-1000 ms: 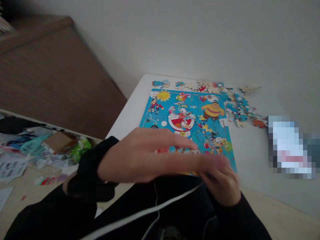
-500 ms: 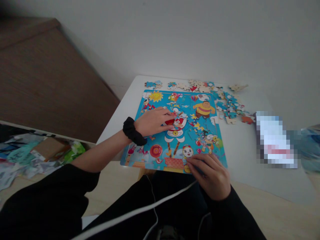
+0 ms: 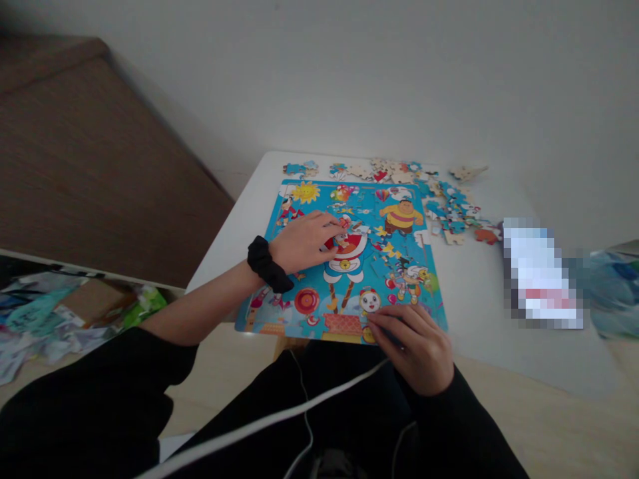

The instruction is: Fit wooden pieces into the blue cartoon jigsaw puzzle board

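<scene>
A blue cartoon jigsaw puzzle (image 3: 399, 296) lies in its flat tray on the small table. Over its middle, my left hand (image 3: 304, 239) has its thumb and fingers closed around a small puzzle piece (image 3: 342, 239), which is partly hidden by the fingers. At the puzzle's front edge, my right hand (image 3: 417, 342) has its fingertips drawn together beside the round white cartoon face (image 3: 370, 301). What those fingertips hold, if anything, is hidden.
Loose puzzle pieces (image 3: 452, 206) are heaped behind and to the right of the tray. A phone with a blurred screen (image 3: 542, 273) lies on the white table (image 3: 479, 299) at right. A white cable (image 3: 279, 419) crosses my lap. Plastic bags (image 3: 44, 313) are on the left.
My left hand's thumb and index finger have drawn the small piece slightly left, uncovering more of the red picture area. My right hand stays at the front edge. The view has shifted slightly.
</scene>
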Demonstrator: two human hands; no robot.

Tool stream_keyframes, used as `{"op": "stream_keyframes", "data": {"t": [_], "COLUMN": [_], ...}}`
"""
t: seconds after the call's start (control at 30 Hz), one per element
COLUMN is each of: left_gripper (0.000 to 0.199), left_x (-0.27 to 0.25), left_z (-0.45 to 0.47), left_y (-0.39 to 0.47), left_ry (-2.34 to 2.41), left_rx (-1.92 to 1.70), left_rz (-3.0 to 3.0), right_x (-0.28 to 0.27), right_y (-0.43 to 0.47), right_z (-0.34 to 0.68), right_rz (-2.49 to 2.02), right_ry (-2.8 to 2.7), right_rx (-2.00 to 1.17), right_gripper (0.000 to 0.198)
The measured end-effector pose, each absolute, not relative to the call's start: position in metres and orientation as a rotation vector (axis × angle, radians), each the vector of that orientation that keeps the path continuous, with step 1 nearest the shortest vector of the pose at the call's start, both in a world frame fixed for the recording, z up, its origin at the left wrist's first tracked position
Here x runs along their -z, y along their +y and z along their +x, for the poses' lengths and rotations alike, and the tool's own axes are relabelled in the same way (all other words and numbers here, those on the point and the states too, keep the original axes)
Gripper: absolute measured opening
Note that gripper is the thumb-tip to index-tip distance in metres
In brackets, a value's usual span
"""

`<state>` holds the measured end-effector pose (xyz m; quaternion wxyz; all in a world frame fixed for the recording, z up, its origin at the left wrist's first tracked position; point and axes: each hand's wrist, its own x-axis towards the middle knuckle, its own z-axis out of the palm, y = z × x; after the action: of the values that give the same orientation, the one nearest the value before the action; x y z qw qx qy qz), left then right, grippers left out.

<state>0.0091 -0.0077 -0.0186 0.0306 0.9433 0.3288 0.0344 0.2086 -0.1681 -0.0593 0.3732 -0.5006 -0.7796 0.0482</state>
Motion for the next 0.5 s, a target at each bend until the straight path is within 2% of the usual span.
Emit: {"op": "stream_keyframes", "data": {"t": [0.37, 0.5], "left_gripper": [0.026, 0.031], "left_x": [0.010, 0.011], "left_z": [-0.007, -0.005], "left_y": [-0.006, -0.008], "left_ry": [0.974, 1.008], "left_rx": [-0.060, -0.154], "left_rz": [2.855, 2.828], "right_x": [0.058, 0.058], "right_y": [-0.168, -0.168], "right_z": [0.208, 0.208], "right_rz": [-1.294, -1.285], "right_ry": [-1.989, -1.993], "right_rx": [-0.128, -0.140], "right_gripper": [0.011, 0.011]}}
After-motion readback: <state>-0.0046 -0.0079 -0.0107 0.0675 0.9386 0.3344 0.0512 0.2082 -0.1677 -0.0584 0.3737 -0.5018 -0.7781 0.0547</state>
